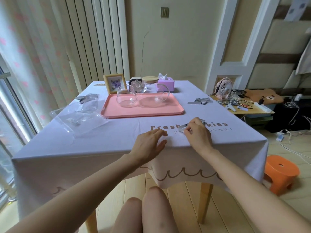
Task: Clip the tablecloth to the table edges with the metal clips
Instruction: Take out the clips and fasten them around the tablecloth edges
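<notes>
Tablecloth: pale lilac fabric, smooth and faintly creased, with brown lettering printed on top and a brown scalloped line on the hanging hem. It is draped over a table on light wooden legs.

Metal clip: shiny bent steel, mostly hidden by fingers. It is pinched between the thumb and curled fingers of the right hand, low over the cloth just beyond the near table edge.

Left hand: laid palm down on the cloth just left of the right hand, fingers straight and slightly spread. Both forearms are bare and extended forward.

A grey clip heap is seen well beyond the right hand. A second clip heap lies far beyond and left of the left hand, and a crinkled clear plastic bag lies nearer.

A matte pink rectangular tray with clear glass cups is set beyond both hands.

An orange plastic stool stands on pale wood flooring, right of the right hand.
</notes>
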